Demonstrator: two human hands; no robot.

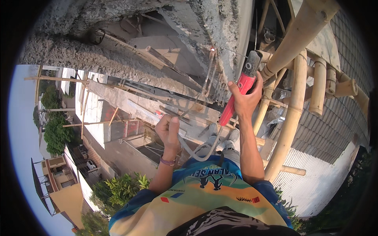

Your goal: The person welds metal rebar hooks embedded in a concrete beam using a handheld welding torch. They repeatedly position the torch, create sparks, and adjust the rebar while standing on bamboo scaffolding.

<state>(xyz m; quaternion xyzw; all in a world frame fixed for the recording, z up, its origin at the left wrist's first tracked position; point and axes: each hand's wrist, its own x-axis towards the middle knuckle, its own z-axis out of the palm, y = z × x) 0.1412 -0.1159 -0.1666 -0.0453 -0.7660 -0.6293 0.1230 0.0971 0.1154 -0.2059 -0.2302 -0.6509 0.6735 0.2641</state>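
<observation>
My right hand [248, 96] is wrapped round the red body of an angle grinder [245, 82], its grey head pointing away from me. A grey power cord [202, 158] leaves the grinder's near end and loops down in front of my shirt toward my left hand. My left hand [168, 131] is closed, with the cord at its fingers. Just beyond that fist lies a long pale strip [143, 110] with a red patch; whether my fingers touch it I cannot tell. The grinder's disc is hidden.
Bamboo scaffold poles [293, 94] stand close on my right, above a tiled roof [315, 129]. Rough concrete beams [98, 55] cross ahead, with exposed steel rods [210, 72]. My feet [232, 135] are on a narrow ledge high up. Trees [57, 129] and houses lie far below left.
</observation>
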